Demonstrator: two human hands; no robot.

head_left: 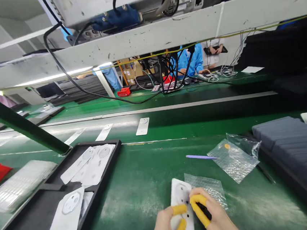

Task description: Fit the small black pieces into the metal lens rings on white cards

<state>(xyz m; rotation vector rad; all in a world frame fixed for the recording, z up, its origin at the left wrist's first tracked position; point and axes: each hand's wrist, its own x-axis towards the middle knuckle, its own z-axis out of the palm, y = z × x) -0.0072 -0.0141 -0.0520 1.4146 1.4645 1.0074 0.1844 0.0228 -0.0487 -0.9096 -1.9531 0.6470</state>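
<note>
A long white panel (180,192) with a round recess at its far end and small dark holes lies on the green bench at the bottom centre. My left hand (168,224) grips it from the left, two yellow-covered fingertips lying across its face. At its right edge, the fingers of my right hand (213,214) are pinched together, also in yellow covers. Something dark shows inside that hand's curl, but I cannot make out what it is. Just beyond the right hand, partly covered by it, lies a clear bubble-wrap sheet (207,185).
Purple tweezers (199,157) and a bubble-wrap bag (235,161) with an orange dot lie beyond. Left is a black tray (114,156) with several white panels (101,165). Dark foam sheets (291,141) are stacked right. Single panels (143,127) lie farther back; a green post (24,123) slants left.
</note>
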